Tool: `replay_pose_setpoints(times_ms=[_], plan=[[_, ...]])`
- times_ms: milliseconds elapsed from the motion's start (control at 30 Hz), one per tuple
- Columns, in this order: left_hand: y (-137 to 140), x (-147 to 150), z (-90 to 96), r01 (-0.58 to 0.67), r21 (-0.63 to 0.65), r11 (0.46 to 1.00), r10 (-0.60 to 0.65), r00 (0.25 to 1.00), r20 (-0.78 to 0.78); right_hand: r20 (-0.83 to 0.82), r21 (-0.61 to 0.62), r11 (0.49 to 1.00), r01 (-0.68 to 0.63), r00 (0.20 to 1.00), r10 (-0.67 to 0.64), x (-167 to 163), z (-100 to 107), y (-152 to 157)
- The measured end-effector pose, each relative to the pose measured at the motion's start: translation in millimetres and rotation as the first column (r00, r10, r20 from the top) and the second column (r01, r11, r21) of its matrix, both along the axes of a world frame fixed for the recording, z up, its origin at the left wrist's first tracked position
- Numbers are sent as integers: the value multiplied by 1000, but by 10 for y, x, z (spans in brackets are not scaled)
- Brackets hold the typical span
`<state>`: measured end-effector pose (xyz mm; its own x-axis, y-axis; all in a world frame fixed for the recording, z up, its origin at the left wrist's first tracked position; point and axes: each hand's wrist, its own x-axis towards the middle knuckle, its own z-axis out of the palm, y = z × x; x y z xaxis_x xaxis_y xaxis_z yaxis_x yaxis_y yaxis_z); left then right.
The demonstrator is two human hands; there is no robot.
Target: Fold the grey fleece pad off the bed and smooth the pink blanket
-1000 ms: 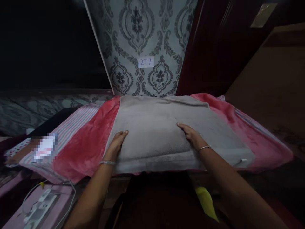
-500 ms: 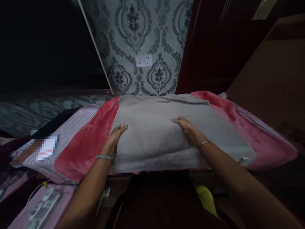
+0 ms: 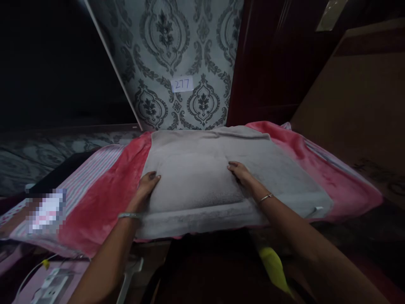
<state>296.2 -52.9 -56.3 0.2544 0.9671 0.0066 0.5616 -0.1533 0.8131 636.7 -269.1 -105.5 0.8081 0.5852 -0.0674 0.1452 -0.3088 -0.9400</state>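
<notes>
A soft grey towel (image 3: 196,179) lies folded into a rough rectangle in front of me. It rests on a larger grey cloth (image 3: 278,169) of much the same colour, so I cannot tell whether they are one piece. My left hand (image 3: 148,184), with a bracelet on the wrist, has its fingers curled at the towel's left edge. At the right edge, my right hand (image 3: 239,172) pinches the towel, thumb and fingers bent in. Under the grey cloth a red and pink plush blanket (image 3: 104,198) spreads out to both sides.
A striped cloth (image 3: 91,169) shows at the left end. Behind stand a dark screen (image 3: 60,63), patterned wallpaper with a "277" paper (image 3: 182,84), and a large cardboard box (image 3: 357,97) at right. A white power strip (image 3: 53,287) lies low at left.
My fingers have curled in more at the towel's two edges, and its near edge looks straighter. The whole view has shifted a little, with things sitting further left.
</notes>
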Motion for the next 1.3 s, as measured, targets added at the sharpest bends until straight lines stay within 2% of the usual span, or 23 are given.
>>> replay_pose_setpoints(times_ms=[100,167,233,267,333,400,500,567,633,667,733,867,1000,1167,1233,1300], plan=[[-22,226,182,109,222,969,-41,956,-290,195,49,998,43,980,-52,70,161,168],[-127,569,292,281,340,897,-133,908,-397,405,113,993,19,912,-64,33,304,405],[-305,1003,314,423,367,828,-257,869,-422,575,144,989,-40,817,-50,-91,385,662],[-409,1216,284,510,385,769,-313,826,-469,624,136,989,-60,781,-38,-175,387,769],[-611,1564,157,585,409,701,-327,772,-545,691,71,996,-60,723,-6,-350,316,901],[-765,1759,-22,628,389,674,-324,725,-609,727,-77,996,-41,682,84,-489,183,924],[-860,1808,-252,660,341,669,-328,675,-661,723,-322,946,-36,636,270,-575,7,861],[-825,1767,-318,676,325,662,-341,657,-672,717,-398,917,-31,613,332,-570,-38,826],[-704,1708,-308,693,311,650,-355,640,-682,717,-420,907,-33,601,354,-553,-37,815],[-611,1669,-284,692,303,655,-351,634,-689,716,-424,905,-35,600,358,-547,-30,816],[-371,1558,-223,654,290,699,-320,648,-691,713,-419,907,-40,604,356,-546,-20,823],[150,1210,-147,487,272,830,-271,778,-567,703,-405,914,-38,626,338,-563,-25,833],[470,863,-149,393,252,884,-236,843,-484,692,-416,908,-43,633,347,-570,-5,830],[552,618,-65,310,209,927,-194,876,-441,693,-414,909,-45,632,347,-569,33,801],[469,570,16,276,188,943,-165,875,-455,696,-400,915,-46,634,337,-566,54,810],[281,559,89,279,223,934,-144,865,-480,678,-403,914,-52,654,336,-558,98,834]])
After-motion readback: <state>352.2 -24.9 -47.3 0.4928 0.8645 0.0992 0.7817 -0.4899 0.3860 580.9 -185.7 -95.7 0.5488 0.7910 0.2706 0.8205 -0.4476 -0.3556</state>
